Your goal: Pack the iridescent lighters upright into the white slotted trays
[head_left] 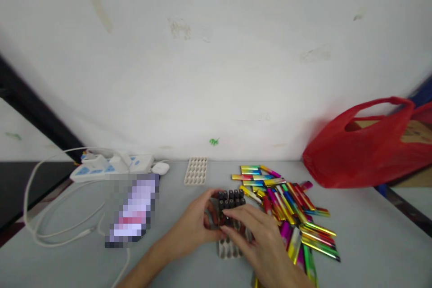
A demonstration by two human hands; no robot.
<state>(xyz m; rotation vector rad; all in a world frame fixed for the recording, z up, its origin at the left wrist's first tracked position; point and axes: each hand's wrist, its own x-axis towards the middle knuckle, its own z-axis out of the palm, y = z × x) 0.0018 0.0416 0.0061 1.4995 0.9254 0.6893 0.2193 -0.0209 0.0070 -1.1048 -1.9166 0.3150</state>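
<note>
A pale holed tray (230, 250) lies near the front of the table, its far part filled with upright black-ended tubes (231, 195) in rows. My left hand (194, 220) curls round the left side of these tubes, thumb in front and forefinger behind. Over the nearer rows, my right hand (259, 236) brings thumb and forefinger together on what looks like a dark-ended tube (227, 221). Its lower part is hidden by the fingers. To the right, shiny multicoloured tubes (281, 202) lie in a loose heap, partly behind my right hand.
A second holed tray (196, 171) lies by the wall. At the left are a white power strip (113, 166) with plugs, looping white cables (64, 236) and a pixelated phone-like screen (135, 209). A red bag (357, 153) with cardboard inside stands at the right.
</note>
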